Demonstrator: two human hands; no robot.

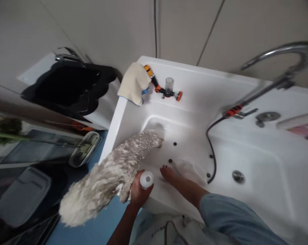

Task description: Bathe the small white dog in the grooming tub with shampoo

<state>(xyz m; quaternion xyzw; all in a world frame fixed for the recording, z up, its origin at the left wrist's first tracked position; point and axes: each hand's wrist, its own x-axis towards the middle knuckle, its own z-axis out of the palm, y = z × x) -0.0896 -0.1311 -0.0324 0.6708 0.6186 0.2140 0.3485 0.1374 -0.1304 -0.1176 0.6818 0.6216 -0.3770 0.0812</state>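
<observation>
- The left hand [140, 190] is closed around a white bottle [146, 180], its fingers curled about the side and the round top facing up.
- The right hand [168, 173] is low in the tub [194, 126], near the small dark holes; its fingers look bent, but I cannot tell how far open it is or whether it holds anything.
- A blurred, see-through shape [188, 169] lies just beside the right hand.
- The dog [113, 173], its pale coat wet and clumped, is left of both hands and next to the bottle. One end is inside the tub; the other reaches out past the left rim, above a blue surface [108, 224].
- A cream cloth [135, 81] with blue underneath drapes over the tub's far left corner.
- Beside the cloth are an orange-and-black tool [156, 85] and a clear cup [169, 85].
- A dark hose [214, 153] curves down from the chrome tap [266, 85] into the tub, right of the right hand.
- A round metal drain [238, 176] sits farther right.
</observation>
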